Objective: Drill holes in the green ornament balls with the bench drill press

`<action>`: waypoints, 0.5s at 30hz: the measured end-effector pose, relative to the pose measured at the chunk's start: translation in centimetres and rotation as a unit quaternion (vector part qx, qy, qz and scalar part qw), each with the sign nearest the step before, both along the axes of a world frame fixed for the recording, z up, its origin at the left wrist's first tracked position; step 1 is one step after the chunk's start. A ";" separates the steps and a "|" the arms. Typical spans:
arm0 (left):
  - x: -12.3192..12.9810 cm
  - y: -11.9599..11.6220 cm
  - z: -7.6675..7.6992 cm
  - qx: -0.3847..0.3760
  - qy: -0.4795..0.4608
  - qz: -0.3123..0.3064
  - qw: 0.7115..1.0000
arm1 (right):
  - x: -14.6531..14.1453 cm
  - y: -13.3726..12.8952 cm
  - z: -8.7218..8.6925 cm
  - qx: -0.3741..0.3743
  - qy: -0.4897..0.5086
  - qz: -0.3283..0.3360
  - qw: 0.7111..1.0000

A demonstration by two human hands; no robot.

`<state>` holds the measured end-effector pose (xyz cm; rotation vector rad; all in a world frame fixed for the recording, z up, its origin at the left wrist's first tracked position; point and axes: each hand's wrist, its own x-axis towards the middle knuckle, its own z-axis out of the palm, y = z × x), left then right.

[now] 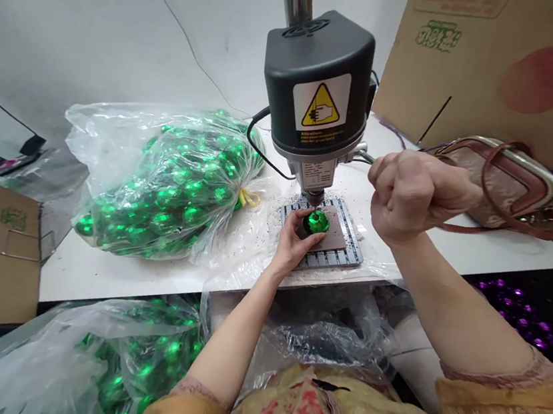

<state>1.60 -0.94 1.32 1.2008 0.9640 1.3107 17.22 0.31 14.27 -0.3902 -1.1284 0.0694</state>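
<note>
My left hand (295, 241) curls its thumb and fingers around a shiny green faceted ball (318, 221) on a flat brown board (336, 236). That board lies on the slotted metal base (354, 244) of a small bench drill press (319, 61). The drill chuck (315, 197) is right above the ball, with the bit at its top; whether it has entered the ball I cannot tell. To the right of the drill head, my right hand (406, 194) is closed in a fist around the press's feed lever (361, 155), mostly hidden by the fingers.
A tied clear bag (168, 187) of green balls lies left on the white table (243, 265). Another open bag (101, 383) of them is below. A handbag (509, 172) and cardboard box (478, 41) stand right. Purple balls (527, 317) sit low right. Dark shavings surround the base.
</note>
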 end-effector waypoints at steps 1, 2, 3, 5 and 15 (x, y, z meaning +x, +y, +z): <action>0.0 0.0 0.0 -0.001 0.000 0.000 1.000 | 0.0 0.0 -0.1 0.003 0.001 0.000 1.000; 0.0 0.0 0.0 0.002 0.004 0.000 1.000 | 0.0 0.0 -0.2 0.006 0.001 0.000 1.000; 0.0 0.0 -0.1 0.007 0.012 0.000 1.000 | 0.0 0.1 -0.3 0.011 0.001 0.000 1.000; -0.1 0.0 -0.3 0.018 0.029 0.000 0.999 | 0.0 0.2 -0.5 0.022 -0.001 0.001 1.000; -0.2 0.2 -0.7 0.049 0.085 0.005 0.995 | 0.6 0.7 -1.9 0.090 -0.049 0.038 0.994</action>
